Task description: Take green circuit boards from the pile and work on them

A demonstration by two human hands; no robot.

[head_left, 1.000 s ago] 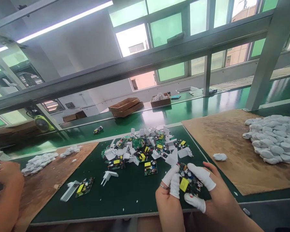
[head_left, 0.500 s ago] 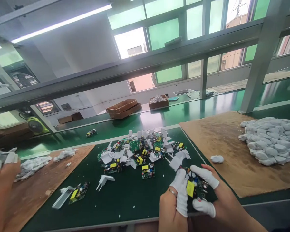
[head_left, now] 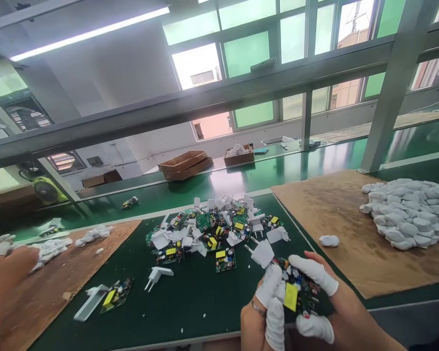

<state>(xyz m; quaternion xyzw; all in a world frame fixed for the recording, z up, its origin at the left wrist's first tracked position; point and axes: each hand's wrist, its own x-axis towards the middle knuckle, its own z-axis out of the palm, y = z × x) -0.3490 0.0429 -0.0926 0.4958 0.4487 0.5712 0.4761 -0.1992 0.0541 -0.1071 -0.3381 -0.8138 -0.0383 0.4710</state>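
Observation:
Low on the right, my left hand (head_left: 272,304), in white finger covers, pinches a white plug casing (head_left: 262,253) with its prongs pointing up and left. My right hand (head_left: 320,287), also in finger covers, grips a circuit board (head_left: 302,292) with a yellow transformer by its right side. The left fingers touch the board's left edge. Whether wires join casing and board is hidden by my fingers. Beyond my hands lies a heap of circuit boards and white casings (head_left: 205,224). A loose white plug piece (head_left: 157,276) rests to the left.
Brown cardboard (head_left: 314,209) on the right bears a pile of white wrapped pieces (head_left: 409,214). At far left, another person's hand (head_left: 18,263) is over more white pieces (head_left: 54,251). A board (head_left: 117,296) lies beside an open casing (head_left: 91,302). Brown trays (head_left: 185,165) stand behind.
My hands have shifted slightly down with the board, and the plug casing has tilted more upright. The other person's hand has moved down; a board with a casing now shows on the belt behind it.

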